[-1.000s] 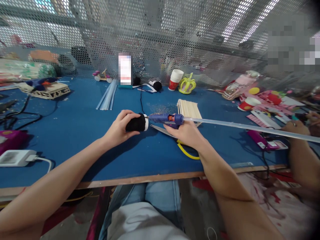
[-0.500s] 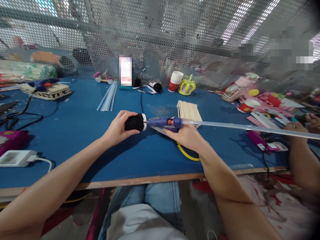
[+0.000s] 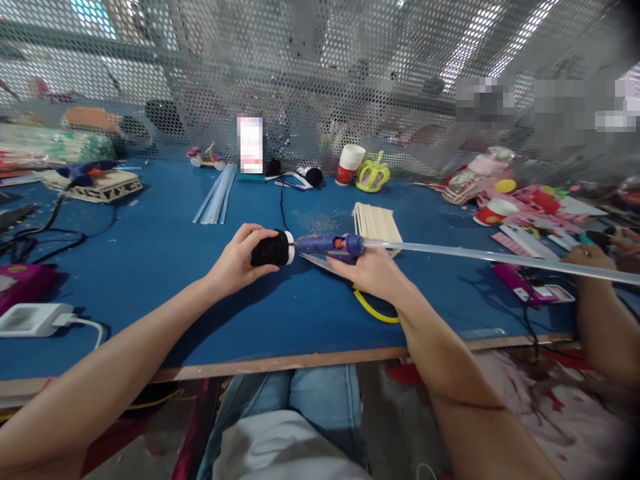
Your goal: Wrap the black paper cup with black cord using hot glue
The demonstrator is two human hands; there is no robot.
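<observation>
Over the bench [image 3: 300, 320], the left hand's grip [image 3: 237, 260] is enclosing a black cylinder [image 3: 269, 249], its long axis running sideways and white end [image 3: 291, 247] facing right, toward the leftward-pointing glue gun [image 3: 320, 244] that the right hand's grip [image 3: 375, 272] is clasping.

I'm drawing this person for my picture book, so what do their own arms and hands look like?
The bare left hand and bare right hand have no gloves; no ring, watch or bracelet shows. The long left forearm and right forearm show no sleeves. The person wears a pale grey cloth top and light blue denim trousers.
</observation>
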